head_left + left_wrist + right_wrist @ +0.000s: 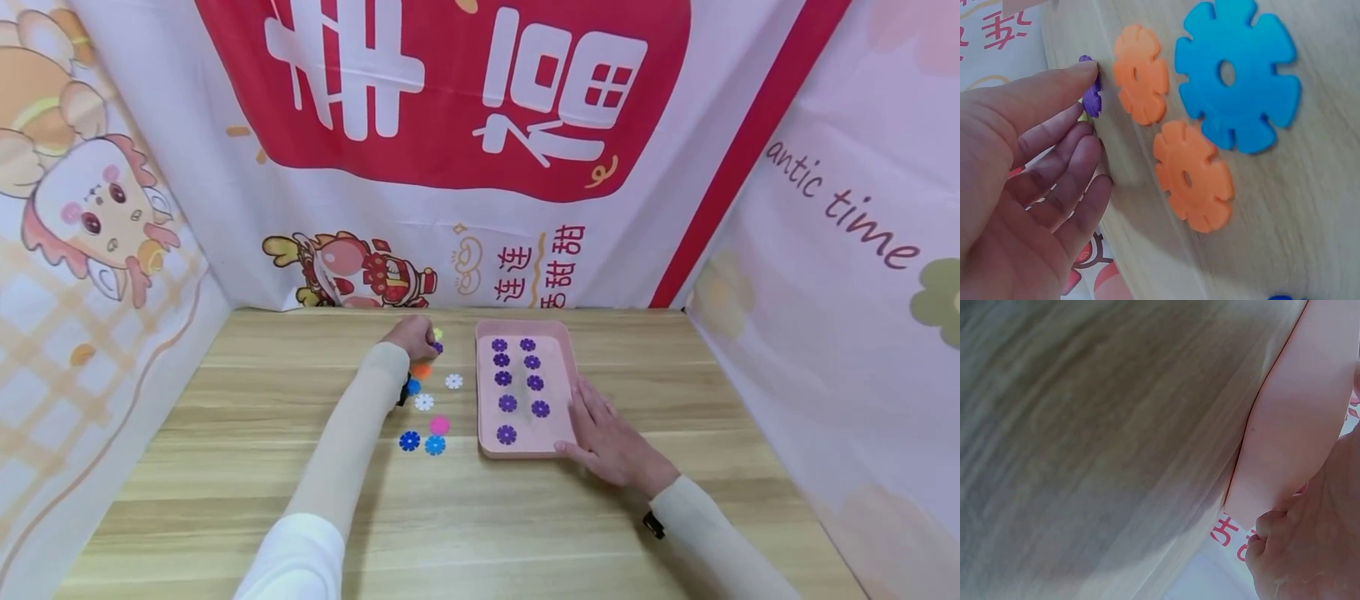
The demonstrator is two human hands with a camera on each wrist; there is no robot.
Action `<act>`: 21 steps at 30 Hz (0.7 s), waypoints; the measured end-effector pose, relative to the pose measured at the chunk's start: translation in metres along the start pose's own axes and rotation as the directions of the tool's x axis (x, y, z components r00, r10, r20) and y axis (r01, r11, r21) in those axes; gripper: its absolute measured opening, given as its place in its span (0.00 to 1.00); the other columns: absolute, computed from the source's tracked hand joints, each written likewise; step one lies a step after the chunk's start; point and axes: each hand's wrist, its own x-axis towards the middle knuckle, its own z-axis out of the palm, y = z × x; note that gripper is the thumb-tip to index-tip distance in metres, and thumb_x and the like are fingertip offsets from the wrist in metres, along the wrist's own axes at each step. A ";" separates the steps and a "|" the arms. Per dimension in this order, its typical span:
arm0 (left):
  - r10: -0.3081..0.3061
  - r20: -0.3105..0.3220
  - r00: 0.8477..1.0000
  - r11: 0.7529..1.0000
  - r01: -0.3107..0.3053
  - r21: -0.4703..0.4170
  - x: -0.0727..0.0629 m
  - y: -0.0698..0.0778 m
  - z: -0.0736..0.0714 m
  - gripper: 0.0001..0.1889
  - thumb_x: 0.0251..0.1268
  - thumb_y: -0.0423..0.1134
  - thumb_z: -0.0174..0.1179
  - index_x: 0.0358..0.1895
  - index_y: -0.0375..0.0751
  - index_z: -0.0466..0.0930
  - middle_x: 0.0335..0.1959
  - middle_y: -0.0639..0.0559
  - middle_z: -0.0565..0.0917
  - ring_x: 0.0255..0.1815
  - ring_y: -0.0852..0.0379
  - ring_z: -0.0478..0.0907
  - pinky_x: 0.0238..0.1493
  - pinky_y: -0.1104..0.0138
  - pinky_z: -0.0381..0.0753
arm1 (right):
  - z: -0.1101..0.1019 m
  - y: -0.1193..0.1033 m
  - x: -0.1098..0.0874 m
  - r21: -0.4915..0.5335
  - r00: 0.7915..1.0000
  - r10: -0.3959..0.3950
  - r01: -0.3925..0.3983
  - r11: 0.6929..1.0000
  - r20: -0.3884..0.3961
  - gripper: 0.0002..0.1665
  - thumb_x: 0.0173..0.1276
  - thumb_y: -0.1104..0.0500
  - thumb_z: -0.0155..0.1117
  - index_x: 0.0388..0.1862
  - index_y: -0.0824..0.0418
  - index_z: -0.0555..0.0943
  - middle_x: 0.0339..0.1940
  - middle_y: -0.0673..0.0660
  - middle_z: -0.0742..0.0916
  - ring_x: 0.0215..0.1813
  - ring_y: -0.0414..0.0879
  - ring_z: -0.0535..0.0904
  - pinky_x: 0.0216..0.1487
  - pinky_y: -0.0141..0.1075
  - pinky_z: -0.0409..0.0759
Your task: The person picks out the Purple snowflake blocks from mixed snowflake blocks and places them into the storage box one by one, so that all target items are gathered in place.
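My left hand [412, 337] is at the far side of the table, its thumb and forefinger pinching a purple snowflake disc [1091, 94]. Part of a yellow-green disc [438, 333] shows just beyond it. Close to that hand in the left wrist view lie two orange discs [1141, 74] and a larger-looking light blue one [1229, 75]. My right hand [611, 437] rests along the right side of a pink tray [525, 326], fingers extended against the wall and thumb at the near corner. Purple discs [507, 403] stand in two columns on the tray floor.
Between the left forearm and the tray lie white discs [453, 381], a pink disc [440, 426], a dark blue disc [409, 440] and another light blue disc [435, 445]. Printed cloth [465, 183] hangs behind the wooden table [465, 525] and along both sides.
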 end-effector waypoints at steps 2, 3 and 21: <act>0.007 0.008 1.000 1.000 -0.007 -0.021 0.002 -0.001 0.000 0.09 0.61 0.32 0.73 0.41 0.38 0.83 0.43 0.46 0.85 0.44 0.51 0.79 0.48 0.63 0.83 | 0.000 0.000 0.000 0.002 1.000 -0.002 0.002 1.000 0.001 0.60 0.78 0.29 0.51 0.88 0.65 0.42 0.90 0.65 0.45 0.90 0.62 0.42 0.86 0.63 0.52; 0.011 0.016 1.000 0.999 -0.010 -0.033 0.003 -0.002 0.000 0.09 0.61 0.31 0.73 0.42 0.38 0.83 0.44 0.46 0.85 0.45 0.51 0.79 0.48 0.62 0.83 | 0.000 0.001 0.001 0.005 1.000 -0.004 0.004 1.000 -0.001 0.60 0.78 0.28 0.51 0.88 0.66 0.42 0.90 0.65 0.45 0.90 0.62 0.42 0.86 0.63 0.52; 0.135 0.116 0.984 0.987 -0.123 -0.108 -0.002 -0.006 -0.006 0.01 0.75 0.33 0.64 0.42 0.41 0.84 0.41 0.47 0.86 0.41 0.52 0.80 0.44 0.65 0.82 | 0.001 -0.001 0.001 -0.003 1.000 -0.011 0.011 1.000 0.000 0.58 0.79 0.31 0.53 0.88 0.66 0.44 0.90 0.66 0.46 0.90 0.64 0.43 0.85 0.64 0.54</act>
